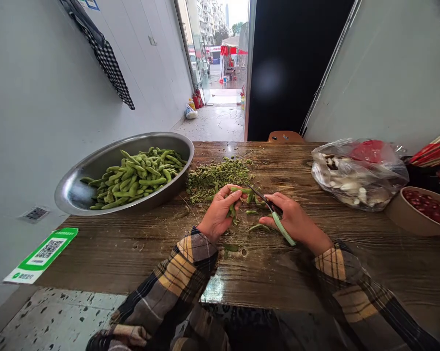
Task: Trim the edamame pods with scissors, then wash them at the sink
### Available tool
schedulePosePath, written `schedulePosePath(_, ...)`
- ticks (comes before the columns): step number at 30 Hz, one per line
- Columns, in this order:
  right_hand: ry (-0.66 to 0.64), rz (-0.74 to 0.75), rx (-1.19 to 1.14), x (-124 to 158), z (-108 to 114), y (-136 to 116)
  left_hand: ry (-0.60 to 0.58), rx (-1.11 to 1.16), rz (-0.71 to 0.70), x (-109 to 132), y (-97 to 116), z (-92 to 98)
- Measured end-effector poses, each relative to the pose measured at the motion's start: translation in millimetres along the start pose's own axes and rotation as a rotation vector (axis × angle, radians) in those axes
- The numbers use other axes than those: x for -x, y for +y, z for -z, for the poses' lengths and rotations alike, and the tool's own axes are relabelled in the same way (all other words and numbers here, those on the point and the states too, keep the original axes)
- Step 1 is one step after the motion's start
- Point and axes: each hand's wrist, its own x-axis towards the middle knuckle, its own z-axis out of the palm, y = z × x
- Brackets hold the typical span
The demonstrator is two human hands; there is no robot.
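Observation:
My left hand (221, 207) pinches a green edamame pod (243, 190) between thumb and fingers, with more pods tucked against the palm. In my right hand (292, 217) is a pair of scissors (282, 228) with pale green handles. Their blades reach the right end of the held pod; whether they are fully closed I cannot tell. Behind my hands lies a heap of green trimmings (221, 176). A few loose pods (259, 227) rest on the wood between and below my hands. To the left, a wide steel bowl (73, 192) holds many pods (141, 175).
On the wooden table (150, 258), a clear plastic bag (362, 173) of pale mushrooms sits at the right. Beside it stands a paper bowl (406, 209) of dark red pieces, with bundled sticks (433, 151) behind. A green QR card (46, 253) lies at the left edge.

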Motion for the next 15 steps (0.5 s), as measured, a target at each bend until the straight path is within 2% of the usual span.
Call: schedulePosePath(15,0.042,0.041,-0.059,-0.9,0.4,-5.2,-0.05,0.002,0.027,4.8,-5.8,-7.4)
